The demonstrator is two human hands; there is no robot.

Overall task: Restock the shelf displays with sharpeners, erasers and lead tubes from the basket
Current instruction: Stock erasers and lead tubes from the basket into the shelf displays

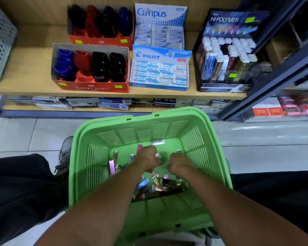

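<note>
Left to right. Grey perforated bin (0, 41) sits at the far left of the shelf (30, 71), contents hidden. Next, two Faber-Castell sharpener boxes: rear one (100, 25) and front one (91, 68), both holding blue, red and black sharpeners, front box looks near full. Then the Campus eraser box (159, 31) behind the Pilot eraser box (160, 70); both are stocked. Far right, the Hi-Polymer lead display (228, 50), tubes upright in rows, a few gaps at the front.

Green basket (114, 132) is on the floor below the shelf, between the knees. Only lead tubes (160, 185) visible in it, scattered flat, long axes pointing every way, most of them piled at the near wall.

Left hand (148, 160) is down in the basket, fingers curled round a white-capped tube. Right hand (179, 165) is just beside it, fingers curled down; can't tell whether it holds anything.

Key relation: target display is up and to the right, so the right hand is nearer. Tubes lie flat but go in upright, so each needs turning on end.
</note>
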